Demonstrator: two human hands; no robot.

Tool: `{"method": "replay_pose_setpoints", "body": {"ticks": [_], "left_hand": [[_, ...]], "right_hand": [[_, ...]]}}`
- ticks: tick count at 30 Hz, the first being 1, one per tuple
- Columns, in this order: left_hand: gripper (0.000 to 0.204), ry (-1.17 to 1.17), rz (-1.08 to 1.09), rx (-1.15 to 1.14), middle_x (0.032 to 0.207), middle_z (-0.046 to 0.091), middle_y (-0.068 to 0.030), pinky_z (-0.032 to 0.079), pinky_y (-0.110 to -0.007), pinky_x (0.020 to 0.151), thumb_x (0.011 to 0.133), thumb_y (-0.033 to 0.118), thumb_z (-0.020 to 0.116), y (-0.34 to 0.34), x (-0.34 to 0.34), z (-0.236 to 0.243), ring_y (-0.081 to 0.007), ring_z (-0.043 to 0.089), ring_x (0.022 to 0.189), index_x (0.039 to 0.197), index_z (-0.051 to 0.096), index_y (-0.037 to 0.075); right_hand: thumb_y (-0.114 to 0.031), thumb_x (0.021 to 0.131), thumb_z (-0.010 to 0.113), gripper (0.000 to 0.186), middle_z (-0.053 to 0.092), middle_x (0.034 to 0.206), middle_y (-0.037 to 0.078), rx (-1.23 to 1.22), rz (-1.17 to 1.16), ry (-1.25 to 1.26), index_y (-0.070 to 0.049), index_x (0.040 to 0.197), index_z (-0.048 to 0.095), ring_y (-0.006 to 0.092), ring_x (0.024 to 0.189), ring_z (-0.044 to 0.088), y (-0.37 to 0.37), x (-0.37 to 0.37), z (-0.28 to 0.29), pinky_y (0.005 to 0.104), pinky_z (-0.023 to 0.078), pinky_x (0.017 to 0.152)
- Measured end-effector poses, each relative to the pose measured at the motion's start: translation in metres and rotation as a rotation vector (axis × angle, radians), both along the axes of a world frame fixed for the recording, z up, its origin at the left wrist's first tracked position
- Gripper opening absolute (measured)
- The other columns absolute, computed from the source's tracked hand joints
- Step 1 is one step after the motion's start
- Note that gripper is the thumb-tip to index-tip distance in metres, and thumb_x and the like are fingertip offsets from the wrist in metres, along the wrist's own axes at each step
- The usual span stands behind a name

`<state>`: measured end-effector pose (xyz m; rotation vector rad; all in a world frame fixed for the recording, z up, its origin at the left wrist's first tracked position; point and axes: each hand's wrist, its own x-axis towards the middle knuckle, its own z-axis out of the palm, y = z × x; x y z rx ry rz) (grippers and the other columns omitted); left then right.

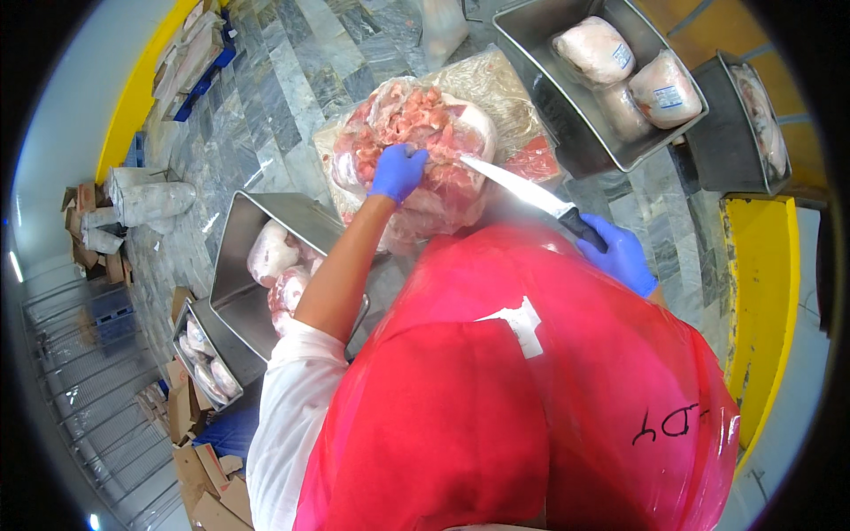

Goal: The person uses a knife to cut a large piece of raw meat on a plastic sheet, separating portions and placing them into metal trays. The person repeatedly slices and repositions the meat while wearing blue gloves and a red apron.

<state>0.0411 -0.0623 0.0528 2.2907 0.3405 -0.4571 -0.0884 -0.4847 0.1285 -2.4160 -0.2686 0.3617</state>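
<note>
Left hand: gloved in blue, this hand (400,173) rests on the raw meat, its wrist reaching in from the near side; its fingers are curled, though whether they are clamped on a piece cannot be told.
Right hand: also blue-gloved, this hand (620,257) is closed around the black handle of a long knife (518,187), to the right of the meat.
Blade: pale and broad, it points far and left, its tip at the right part of the meat, right of the left hand; whether it touches or cuts in cannot be told.
Meat: a heap of raw meat (421,111), pink and red with pale fat, sits beyond the red apron (425,416), with loose clear plastic around it.
Counter: the heap lies on a counter (496,80) covered in crinkled clear film, with a red patch at its right.
Right bins: a metal bin (531,62) at far right holds film-wrapped meat packages (593,49) with labels; a second bin (722,142), farther right, holds more.
Left bins: a tilted metal bin (297,212) holds meat pieces (273,255) left of the forearm; a smaller bin (208,358) stands just beside it.
Surroundings: grey tiled floor (266,115), cardboard boxes (217,487) at near left, yellow barrier (770,301) at right.
</note>
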Motion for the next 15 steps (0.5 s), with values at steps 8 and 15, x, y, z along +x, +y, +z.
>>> {"method": "replay_pose_setpoints", "body": {"ticks": [8,15], "left_hand": [[0.038,-0.386,-0.418,0.348,0.084,0.069,-0.0242,0.052,-0.048,0.071,0.087,0.039,0.073,-0.011,-0.015,0.002,-0.0434,0.064,0.075,0.086,0.071,0.001],[0.027,-0.317,-0.127,-0.073,0.071,0.065,-0.0140,0.048,-0.042,0.064,0.092,0.025,0.066,0.010,-0.016,-0.018,-0.0226,0.059,0.065,0.083,0.069,0.000]], "right_hand": [[-0.028,0.091,0.073,0.051,0.072,0.098,0.019,-0.096,0.161,-0.124,-0.017,0.140,0.063,0.0411,0.088,0.070,0.007,0.025,0.051,0.0482,0.057,0.079],[-0.023,0.091,0.071,0.040,0.071,0.085,0.014,-0.381,0.391,-0.254,-0.016,0.130,0.068,0.0360,0.074,0.069,0.048,0.048,0.122,0.0492,0.054,0.064]]}}
